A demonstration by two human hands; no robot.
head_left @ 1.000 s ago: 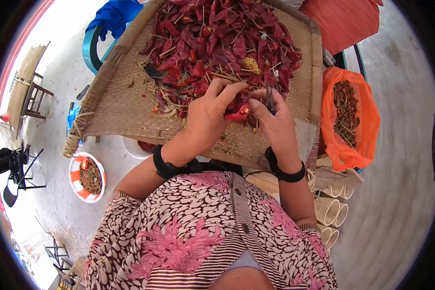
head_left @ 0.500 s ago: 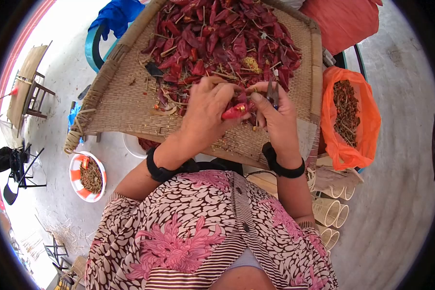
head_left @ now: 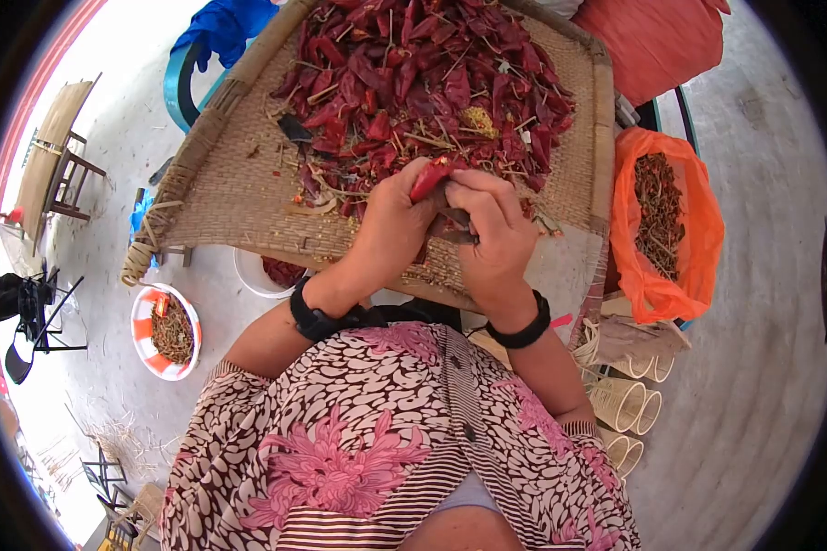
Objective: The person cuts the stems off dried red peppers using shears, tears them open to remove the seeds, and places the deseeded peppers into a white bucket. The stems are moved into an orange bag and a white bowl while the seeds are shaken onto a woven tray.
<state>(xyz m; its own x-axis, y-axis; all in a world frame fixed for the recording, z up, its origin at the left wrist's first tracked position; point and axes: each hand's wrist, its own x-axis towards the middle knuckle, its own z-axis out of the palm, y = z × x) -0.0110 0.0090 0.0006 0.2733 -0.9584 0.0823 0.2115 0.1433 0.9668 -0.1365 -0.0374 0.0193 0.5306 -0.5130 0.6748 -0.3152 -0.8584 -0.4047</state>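
Observation:
A heap of dried red chilies (head_left: 404, 83) lies on a woven bamboo tray (head_left: 239, 193). In front of the heap, my left hand (head_left: 397, 220) is closed on a red chili (head_left: 432, 177), which points up between my two hands. My right hand (head_left: 494, 225) is curled against the chili's right side, its fingers bent round a dark tool (head_left: 459, 223) that is mostly hidden in the palm. The two hands touch or nearly touch. Loose stems and yellow seeds are scattered on the tray around them.
An orange plastic bag (head_left: 713, 220) of stems hangs right of the tray. On the floor at left stand an orange-and-white basin (head_left: 145, 347) with stems and a white bucket (head_left: 248, 274). A red cloth bundle (head_left: 652, 41) is at upper right, bamboo baskets (head_left: 618, 402) below.
Both hands have drawn closer together. The chili has turned from lying low between them to pointing upward. The cutter's raised blades, visible before at my right hand, have swung down into the palm.

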